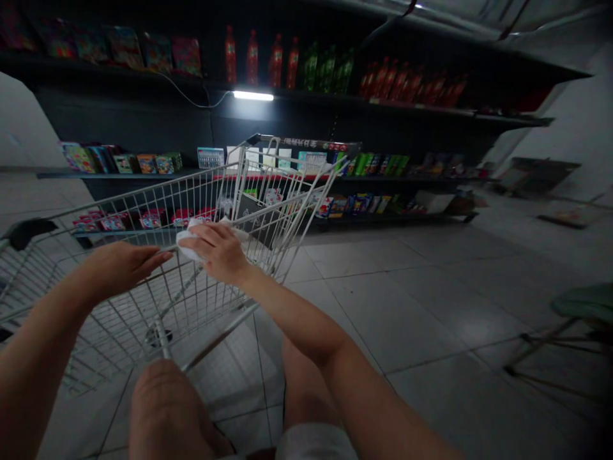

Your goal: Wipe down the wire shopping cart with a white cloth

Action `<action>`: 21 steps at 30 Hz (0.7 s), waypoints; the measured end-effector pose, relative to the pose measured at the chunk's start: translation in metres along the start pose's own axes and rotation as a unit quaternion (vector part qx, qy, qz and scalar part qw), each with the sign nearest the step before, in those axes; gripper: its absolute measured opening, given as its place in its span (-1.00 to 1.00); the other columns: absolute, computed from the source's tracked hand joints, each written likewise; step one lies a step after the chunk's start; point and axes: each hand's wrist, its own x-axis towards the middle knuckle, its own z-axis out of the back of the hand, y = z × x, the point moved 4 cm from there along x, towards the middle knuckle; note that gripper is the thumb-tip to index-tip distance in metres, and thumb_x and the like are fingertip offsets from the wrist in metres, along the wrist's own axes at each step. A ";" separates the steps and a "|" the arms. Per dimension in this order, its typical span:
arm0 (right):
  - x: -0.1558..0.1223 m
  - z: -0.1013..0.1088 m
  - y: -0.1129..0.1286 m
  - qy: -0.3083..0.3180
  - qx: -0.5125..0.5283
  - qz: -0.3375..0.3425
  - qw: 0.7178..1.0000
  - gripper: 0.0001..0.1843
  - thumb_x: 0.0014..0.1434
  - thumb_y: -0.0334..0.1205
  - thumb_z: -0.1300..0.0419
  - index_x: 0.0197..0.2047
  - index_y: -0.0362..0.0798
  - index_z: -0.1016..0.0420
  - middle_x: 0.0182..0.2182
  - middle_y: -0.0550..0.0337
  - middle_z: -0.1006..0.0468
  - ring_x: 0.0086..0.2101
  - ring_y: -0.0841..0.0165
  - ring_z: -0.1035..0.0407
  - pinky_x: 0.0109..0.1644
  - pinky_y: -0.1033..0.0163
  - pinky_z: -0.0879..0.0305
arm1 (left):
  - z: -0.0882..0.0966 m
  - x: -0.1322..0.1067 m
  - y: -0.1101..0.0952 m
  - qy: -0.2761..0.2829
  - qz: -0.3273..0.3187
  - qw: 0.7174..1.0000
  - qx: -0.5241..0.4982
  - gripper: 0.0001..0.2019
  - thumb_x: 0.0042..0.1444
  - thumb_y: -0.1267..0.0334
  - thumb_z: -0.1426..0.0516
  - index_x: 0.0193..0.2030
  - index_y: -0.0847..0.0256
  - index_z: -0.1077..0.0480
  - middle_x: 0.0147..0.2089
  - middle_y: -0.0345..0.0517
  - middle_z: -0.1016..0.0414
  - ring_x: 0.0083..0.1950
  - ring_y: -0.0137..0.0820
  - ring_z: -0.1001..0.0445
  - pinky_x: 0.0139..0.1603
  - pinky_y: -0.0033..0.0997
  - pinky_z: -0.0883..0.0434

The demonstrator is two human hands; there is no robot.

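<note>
A metal shopping cart (191, 319) stands sideways in front of my knees, its handle (316, 145) at the far right end. My right hand (223, 251) presses a white cloth (188, 248) onto the cart's near top rail, with the fingers folded over it. Part of the cloth shows beyond the fingers on both sides. Just left of it, my left hand (127, 263) rests at the same rail, thumb and fingers pointing right. Its fingertips lie close together around the wire, and the palm side is hidden. A dark panel (258, 220) sits inside the cart near the handle end.
Behind the cart runs a dark shelf unit with red bottles (252, 57), green bottles (328, 67) and boxed goods (146, 164). A lit tube lamp (253, 96) hangs under the upper shelf. At the right is a folding stool (582, 303) on the tiled floor (431, 319).
</note>
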 end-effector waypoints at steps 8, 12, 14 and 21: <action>-0.052 0.072 -0.132 -0.019 -0.074 -0.014 0.997 -0.67 0.30 -0.37 -0.05 -0.02 0.21 -0.50 0.05 0.26 -0.49 0.13 0.32 -0.30 0.28 0.05 -0.28 | -0.025 -0.025 0.101 0.033 0.099 0.994 -0.035 -0.25 0.15 -0.20 0.32 0.14 0.14 -0.45 -0.22 -0.14 -0.67 -0.06 -0.19 -0.58 -0.07 -0.36 -0.34; -0.064 0.163 -0.187 -0.122 -0.085 -0.096 0.984 -0.73 0.24 -0.30 -0.08 -0.04 0.12 -0.50 0.05 0.15 -0.45 0.12 0.21 -0.32 0.28 -0.10 -0.25 | -0.018 -0.036 0.127 -0.037 0.105 0.993 -0.042 -0.28 0.14 -0.28 0.34 -0.03 -0.06 -0.53 -0.17 -0.31 -0.67 0.00 -0.13 -0.54 0.01 -0.29 -0.32; -0.058 0.201 -0.200 -0.231 -0.081 -0.156 0.957 -0.67 0.23 -0.28 -0.04 0.02 0.10 -0.46 0.12 0.11 -0.37 0.23 0.11 -0.21 0.30 -0.22 -0.17 | -0.001 -0.031 0.106 -0.085 0.092 0.991 -0.044 -0.34 0.16 -0.30 0.28 0.03 -0.09 -0.48 -0.03 -0.33 -0.64 0.04 -0.11 -0.51 0.02 -0.25 -0.32; -0.038 0.133 -0.149 -0.242 0.032 -0.234 0.941 -0.65 0.23 -0.30 0.01 0.00 0.09 -0.47 0.19 0.13 -0.32 0.38 0.10 0.07 0.38 -0.30 0.00 | 0.070 0.038 -0.085 -0.136 -0.118 0.977 -0.119 -0.35 0.30 -0.12 0.29 0.20 0.23 -0.36 0.13 0.09 -0.52 0.07 -0.19 -0.49 0.03 -0.26 -0.34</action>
